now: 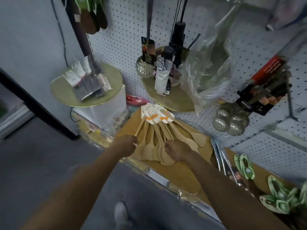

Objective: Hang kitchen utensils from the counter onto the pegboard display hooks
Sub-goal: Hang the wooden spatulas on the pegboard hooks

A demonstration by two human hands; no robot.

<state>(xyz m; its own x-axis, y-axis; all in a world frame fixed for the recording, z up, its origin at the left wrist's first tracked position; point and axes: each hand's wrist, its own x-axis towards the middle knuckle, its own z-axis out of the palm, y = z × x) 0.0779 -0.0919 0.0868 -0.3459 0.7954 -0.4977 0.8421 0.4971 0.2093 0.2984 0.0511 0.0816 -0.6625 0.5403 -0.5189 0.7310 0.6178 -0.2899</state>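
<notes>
Several wooden spatulas (182,136) with white and orange card tags (157,114) lie fanned out on the brown counter (186,173). My left hand (127,145) grips one wooden spatula by its handle at the fan's left edge. My right hand (177,149) has curled fingers among the blades of the pile; which spatula it holds cannot be made out. The white pegboard (126,35) rises behind the counter, with metal skimmers (230,120) and other utensils hanging from its hooks.
Round gold boards (106,80) lean at left and centre, one behind hanging metal turners (88,87). Folded umbrellas (163,72) and a clear plastic bag (209,75) hang centre. Green-carded utensils (282,193) and metal tongs (222,156) lie on the counter at right. My shoe shows on grey floor.
</notes>
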